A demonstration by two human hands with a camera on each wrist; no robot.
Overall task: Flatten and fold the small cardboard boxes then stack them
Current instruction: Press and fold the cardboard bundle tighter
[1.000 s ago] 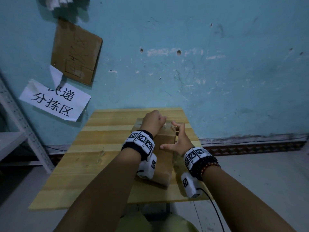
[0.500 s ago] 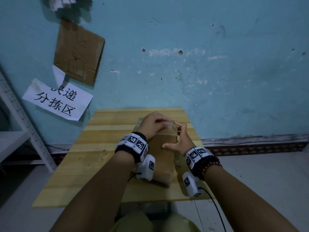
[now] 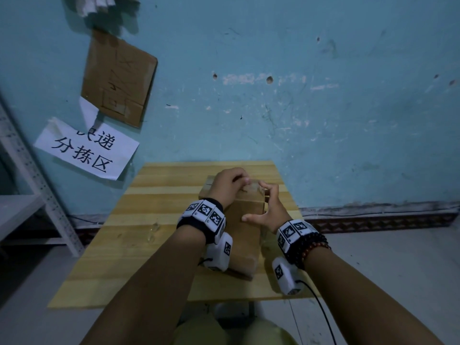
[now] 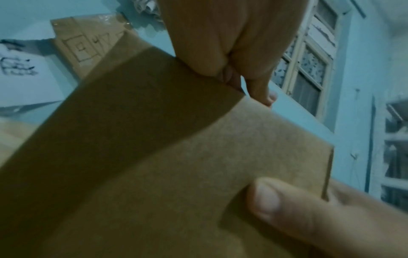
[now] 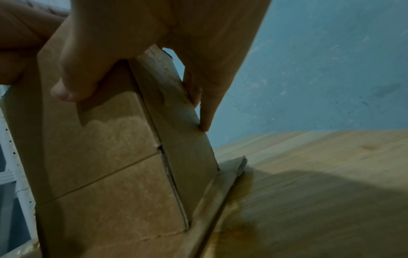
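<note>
A brown cardboard box (image 3: 245, 235) stands in the middle of the wooden table (image 3: 139, 240), on flattened cardboard (image 5: 232, 174). My left hand (image 3: 230, 183) lies on its far top end with the fingers curled over the far edge (image 4: 220, 43). My right hand (image 3: 266, 210) holds the box's far right corner: its thumb (image 4: 276, 200) presses on the top face, and its fingers (image 5: 205, 113) reach down the side flap. The box (image 5: 106, 165) shows a slit between its side panel and flap. The left palm hides the far top end.
On the blue wall hang a flat cardboard piece (image 3: 119, 75) and a white paper sign (image 3: 87, 148). A white metal shelf (image 3: 29, 195) stands to the left of the table. A small clear scrap (image 3: 153, 230) lies on the left half of the table.
My left hand has uncurled from a fist and spread its fingers rightward along the box's far top edge. The right hand's fingers have come closer to it. The box stays put.
</note>
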